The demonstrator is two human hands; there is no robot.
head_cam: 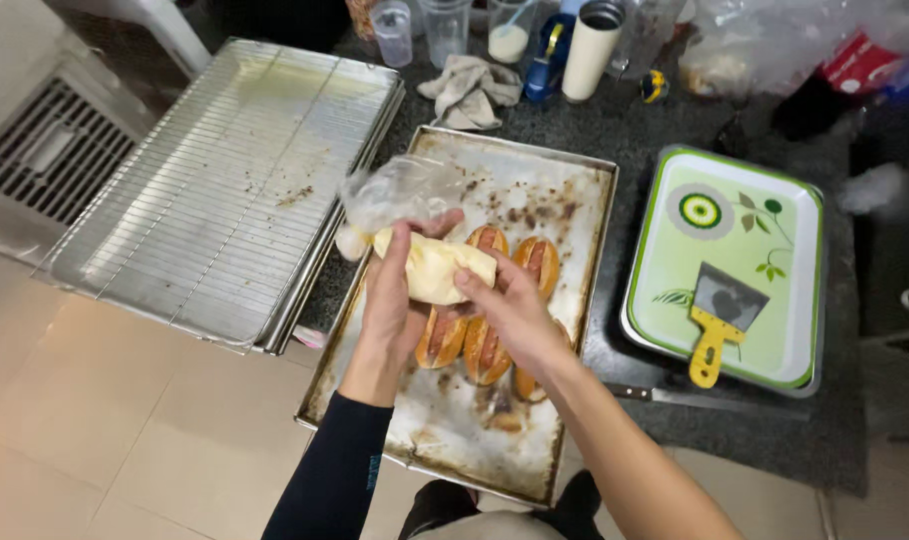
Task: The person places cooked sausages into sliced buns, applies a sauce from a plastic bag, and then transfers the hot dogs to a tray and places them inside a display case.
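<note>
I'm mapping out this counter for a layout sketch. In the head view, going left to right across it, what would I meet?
Wire cooling rack → left hand on the piping bag → right hand → sausage buns on the baking tray → green tray holding a yellow-handled scraper.

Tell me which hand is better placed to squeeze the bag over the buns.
Probably the right hand: its fingers press the filled end of the bag, just above the buns. The left hand cradles the bag from below, near its twisted top.
</note>
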